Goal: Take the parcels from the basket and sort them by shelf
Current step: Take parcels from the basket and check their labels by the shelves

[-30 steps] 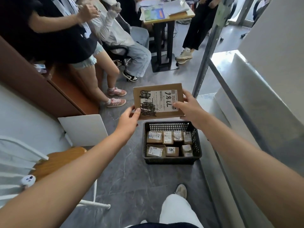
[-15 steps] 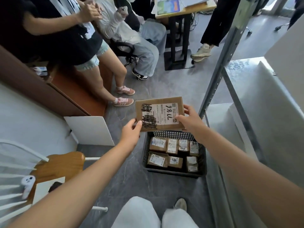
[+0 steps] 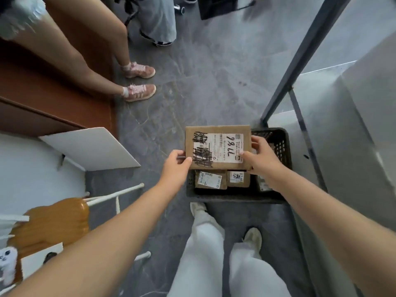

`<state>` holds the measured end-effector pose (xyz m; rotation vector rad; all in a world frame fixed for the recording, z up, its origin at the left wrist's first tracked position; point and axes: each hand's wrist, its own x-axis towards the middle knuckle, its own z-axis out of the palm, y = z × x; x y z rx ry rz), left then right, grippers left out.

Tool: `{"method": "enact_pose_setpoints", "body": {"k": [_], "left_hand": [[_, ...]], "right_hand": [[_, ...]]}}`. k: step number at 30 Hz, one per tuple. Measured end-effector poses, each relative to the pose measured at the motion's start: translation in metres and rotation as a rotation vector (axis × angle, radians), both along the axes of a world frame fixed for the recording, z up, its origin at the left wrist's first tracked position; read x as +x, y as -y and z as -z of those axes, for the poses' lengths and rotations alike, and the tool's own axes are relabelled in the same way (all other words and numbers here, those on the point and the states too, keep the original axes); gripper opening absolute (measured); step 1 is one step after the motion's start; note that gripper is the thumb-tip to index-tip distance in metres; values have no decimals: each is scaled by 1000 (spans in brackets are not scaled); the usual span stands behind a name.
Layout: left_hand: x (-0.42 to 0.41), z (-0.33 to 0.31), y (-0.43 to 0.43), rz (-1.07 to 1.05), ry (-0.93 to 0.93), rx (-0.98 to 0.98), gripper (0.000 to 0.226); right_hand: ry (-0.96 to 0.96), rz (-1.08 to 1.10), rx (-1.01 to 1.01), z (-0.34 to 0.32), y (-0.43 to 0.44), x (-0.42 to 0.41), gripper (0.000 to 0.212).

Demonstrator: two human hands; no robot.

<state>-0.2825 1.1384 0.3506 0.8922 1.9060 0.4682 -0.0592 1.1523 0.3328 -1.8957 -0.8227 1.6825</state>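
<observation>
I hold a flat brown cardboard parcel [image 3: 217, 146] with a white label and black scribbles, level above the black plastic basket [image 3: 280, 146] on the floor. My left hand [image 3: 176, 162] grips its left edge and my right hand [image 3: 260, 156] grips its right edge. Beneath it, several small brown parcels [image 3: 211, 180] with white labels lie in the basket, partly hidden by the held parcel.
A grey metal shelf post [image 3: 300, 61] and white shelf boards [image 3: 342, 136] rise on the right. A white board [image 3: 92, 148] leans at left, near a wooden chair [image 3: 53, 224]. A person's legs in pink shoes [image 3: 139, 91] stand ahead. My own legs [image 3: 214, 254] are below.
The view has tilted downward and the parcel now sits lower, close over the basket. Both hands keep hold of its two edges.
</observation>
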Motion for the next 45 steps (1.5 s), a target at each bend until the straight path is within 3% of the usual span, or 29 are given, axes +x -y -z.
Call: {"method": "enact_pose_setpoints", "body": {"k": [8,12,21,24,27,32,36,41,45], "left_hand": [[-12,204,-36,223,-178,-113,31],[-19,281,-47,196,-188,-170,28],[-21,369,-66,209,-246,-219,26],[-16,380,-62,163,-241,-181,40],[-14,381,-53,201,-273,-105,61],[-12,377,-36,551,-321,-67,67],[-13,355,-43,596,-347,-59,61],[11,284,-66,585,-377,71,55],[35,192,-96,584,-442,228,53]], "right_hand": [[119,36,-124,191,-11,-18,60],[156,35,-172,267,-30,-38,58],[182,-12,-210,368,-73,-70,56],[208,-14,-169,384,-75,-80,56],[140,-36,-175,392,-77,-88,62],[71,-210,-268,390,-82,-88,90],[284,-314,-189,364,-83,-85,84],[422,-602,59,279,-86,-82,86],[534,-593,260,173,-113,-66,85]]}}
